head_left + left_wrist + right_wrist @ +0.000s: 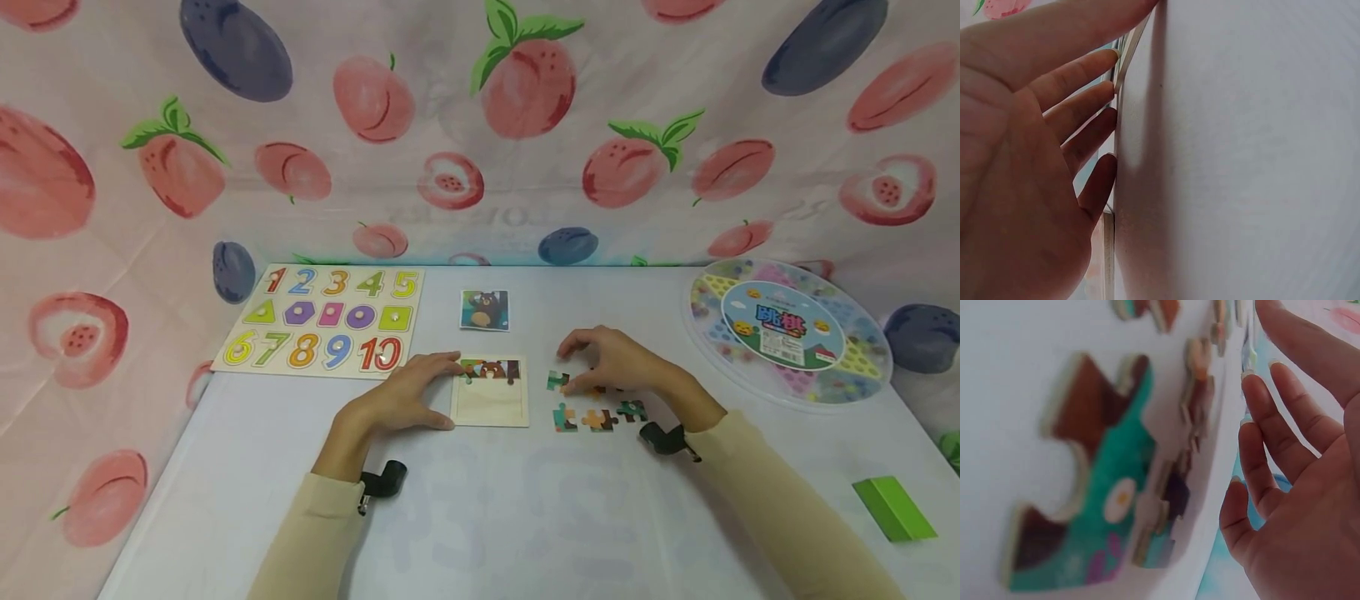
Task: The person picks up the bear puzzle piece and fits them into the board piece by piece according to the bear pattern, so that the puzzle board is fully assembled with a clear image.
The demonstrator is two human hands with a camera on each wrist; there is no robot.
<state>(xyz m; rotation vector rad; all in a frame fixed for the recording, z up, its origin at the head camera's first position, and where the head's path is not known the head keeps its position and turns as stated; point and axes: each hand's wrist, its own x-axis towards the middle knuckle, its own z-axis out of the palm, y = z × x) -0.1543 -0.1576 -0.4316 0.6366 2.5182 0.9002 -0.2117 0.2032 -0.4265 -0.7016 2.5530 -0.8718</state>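
In the head view a small wooden puzzle tray point(489, 408) lies at the middle of the table. Its top row is filled with pieces showing a bear's head point(491, 369); bare wood shows below. My left hand point(401, 396) rests at the tray's left side, index finger at the upper corner and thumb at the lower one, with the fingers fairly straight. Above the loose pieces hovers my right hand point(618, 362), thumb and fingers apart, its thumb beside a green puzzle piece point(556, 380). Nearer lie more puzzle pieces point(600, 420), one of them large in the right wrist view, a teal-and-brown piece point(1113, 481).
A bear picture card point(484, 311) lies behind the tray. The number and shape board point(318, 321) is at the back left. A round Chinese checkers box point(787, 325) sits at the back right, and a green block point(894, 508) at the right. A fruit-print curtain point(450, 108) hangs behind.
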